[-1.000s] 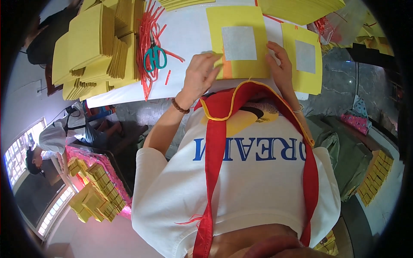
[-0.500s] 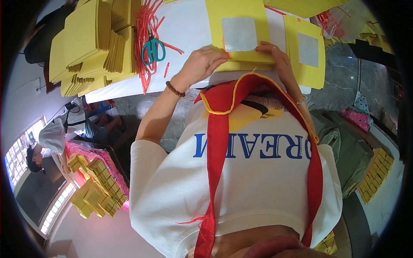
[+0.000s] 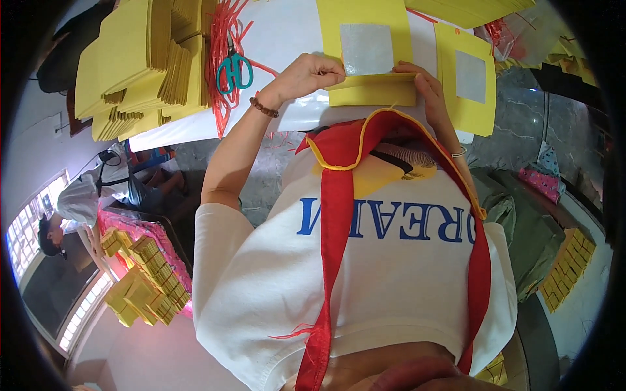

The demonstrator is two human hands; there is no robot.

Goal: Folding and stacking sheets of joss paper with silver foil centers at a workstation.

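A yellow paper sheet (image 3: 330, 32) with a silver-grey foil square (image 3: 367, 49) lies at the table's near edge. Its near part (image 3: 372, 91) is bent up into a fold below the foil. My left hand (image 3: 312, 73) is closed, pinching the left end of that fold. At the right end, my right hand (image 3: 425, 90) grips the fold, with fingers behind it and thumb in front. Another yellow sheet with a foil square (image 3: 470, 77) lies to the right of my right hand.
Tall stacks of yellow paper (image 3: 130, 45) fill the table's left. Beside them are red plastic strips (image 3: 225, 16) and teal-handled scissors (image 3: 235, 73). A person (image 3: 81, 195) works at another table with yellow bundles (image 3: 156, 270). More bundles (image 3: 567, 270) stand at the right.
The near edge of the sheet has come further up and over, showing a wider folded flap. My left hand has moved slightly up and away with it.
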